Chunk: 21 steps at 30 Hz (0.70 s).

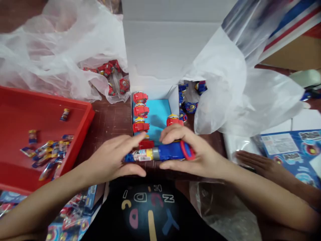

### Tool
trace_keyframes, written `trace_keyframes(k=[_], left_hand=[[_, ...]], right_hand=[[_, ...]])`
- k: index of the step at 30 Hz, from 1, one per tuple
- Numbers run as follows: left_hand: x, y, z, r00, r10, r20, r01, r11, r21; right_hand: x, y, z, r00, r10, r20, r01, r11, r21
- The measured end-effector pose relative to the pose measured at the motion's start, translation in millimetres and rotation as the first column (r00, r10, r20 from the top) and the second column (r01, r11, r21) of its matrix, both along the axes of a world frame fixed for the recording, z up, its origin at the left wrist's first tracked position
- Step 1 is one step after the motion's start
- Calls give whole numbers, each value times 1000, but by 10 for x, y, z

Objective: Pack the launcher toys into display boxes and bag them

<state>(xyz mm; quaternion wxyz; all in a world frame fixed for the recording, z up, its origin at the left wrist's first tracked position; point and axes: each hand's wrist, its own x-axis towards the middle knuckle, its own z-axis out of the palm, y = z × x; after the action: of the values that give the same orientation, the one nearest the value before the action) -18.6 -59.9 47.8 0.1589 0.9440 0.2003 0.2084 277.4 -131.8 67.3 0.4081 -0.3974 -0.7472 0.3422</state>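
Note:
My right hand (190,152) is closed round a blue plastic toy (170,152) with a red ring at its right end and a grey collar at its left. A printed packet or tube (140,155), blue and yellow with a barcode, lines up with the collar. Around the packet's left end my left hand (117,155) is spread, thumb and fingers apart, the end close to its palm. Just behind the hands stands a white box (175,97) with a light blue floor. Several red toys (140,110) line its left side, and another red toy (175,119) sits at the right.
A red tray (85,115) with several small packets (46,154) is at left. Plastic bags hold red toys (124,85) at back left and blue toys (190,107) at back right. Another person's hand (260,164) rests at right, beside blue printed packaging (292,155).

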Motion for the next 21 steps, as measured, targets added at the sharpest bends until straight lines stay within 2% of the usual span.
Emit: trace_keyframes(k=[2,3,5,7,8,10,11,13,16,21], left_hand=[[-28,131,94,986,150,70,-149,989,-18],[1,225,105,970,215,118,-216,976,-1],[168,469,25,953,243,181,-256,966,47],[441,759,-178,971,185,154,-201,975,99],[584,902,-307,977,178,117,-191,975,111],[815,1144,-557,977,209,52,-213,973,89],[888,1230,-660,973,229,38,-231,970,70],[942,1323,-792,969,243,50,-245,969,37],[902,1325,-841,964,251,87,-253,968,11],[944,1313,-891,963,246,107,-243,969,-40]], right_hand=[[223,178,203,981,-164,101,150,979,137],[321,320,276,949,-268,167,229,948,220],[436,695,303,839,-416,351,295,889,349],[422,1115,164,723,-415,553,262,905,337],[375,1304,53,639,-400,657,252,916,313],[247,1584,-176,501,-355,789,230,934,274],[186,1666,-269,458,-329,826,209,943,259],[94,1733,-387,429,-267,863,136,964,230],[45,1726,-440,426,-179,887,45,983,177],[120,1773,-593,448,-151,881,98,988,119]])
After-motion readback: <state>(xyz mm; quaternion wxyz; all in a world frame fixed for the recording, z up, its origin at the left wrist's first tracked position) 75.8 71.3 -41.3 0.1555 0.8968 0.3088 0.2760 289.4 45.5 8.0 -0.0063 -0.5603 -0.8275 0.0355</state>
